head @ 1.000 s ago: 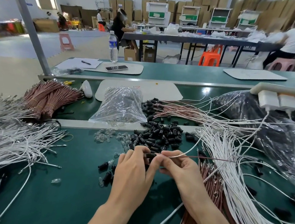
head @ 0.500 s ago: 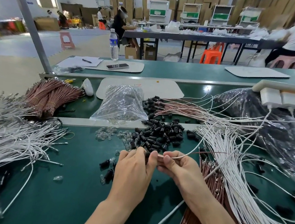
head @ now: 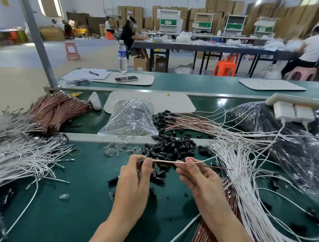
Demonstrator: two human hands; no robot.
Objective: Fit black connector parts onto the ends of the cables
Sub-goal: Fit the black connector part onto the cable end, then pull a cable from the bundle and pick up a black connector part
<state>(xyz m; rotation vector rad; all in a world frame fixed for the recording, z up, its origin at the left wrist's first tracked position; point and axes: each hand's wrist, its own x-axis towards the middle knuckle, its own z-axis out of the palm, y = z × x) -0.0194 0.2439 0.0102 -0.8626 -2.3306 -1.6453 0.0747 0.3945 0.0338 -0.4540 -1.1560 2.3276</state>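
containers, left to right:
- clear plastic bag, left of centre on the far side of the green table. small clear parts have collected along its near edge. a few loose clear parts lie on the table just in front of it.
- dark plastic bag, far right, large and crinkled. its contents look dark; cannot tell what they are. a white power strip rests on top of it.

task items:
- left heap of white cables fans across the table edge.
- pile of black connector parts sits just right of the clear bag and just beyond your hands.
- right heap of white cables sweeps toward the near right corner.

hands:
- your left hand is back-up, with the fingers curled in. thumb and forefinger pinch the left end of the thin pink cable. something dark shows at those fingertips; cannot tell whether it is a connector part.
- your right hand is turned palm-inward. thumb and forefinger pinch the same cable further along, and the other fingers are curled beneath.
- the cable runs nearly level between your hands, above the near edge of the black pile. its free end sticks out to the right past your right hand.
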